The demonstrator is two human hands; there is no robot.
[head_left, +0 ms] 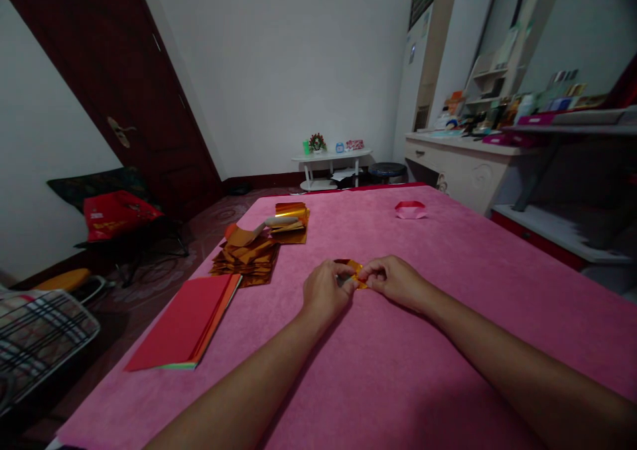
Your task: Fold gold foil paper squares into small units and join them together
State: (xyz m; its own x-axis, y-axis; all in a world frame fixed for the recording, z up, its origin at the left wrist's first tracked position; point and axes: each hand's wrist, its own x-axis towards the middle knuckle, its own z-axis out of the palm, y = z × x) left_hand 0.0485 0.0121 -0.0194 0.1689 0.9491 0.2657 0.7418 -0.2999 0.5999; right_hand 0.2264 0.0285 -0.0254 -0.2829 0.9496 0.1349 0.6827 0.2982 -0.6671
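Between my two hands, low over the pink cloth, is a small folded piece of gold foil paper. My left hand grips its left side, with thumb and fingers closed on it. From the right, my right hand pinches its near right edge with the fingertips. My fingers hide much of the paper, so its full shape cannot be made out. Farther off to the right, apart from both hands, a red and pink folded paper ring sits on the cloth.
Left of my hands lie a pile of gold foil sheets, a second gold stack with a pale-handled tool on it, and a stack of coloured paper, red on top. The pink-covered table has its left edge beyond these.
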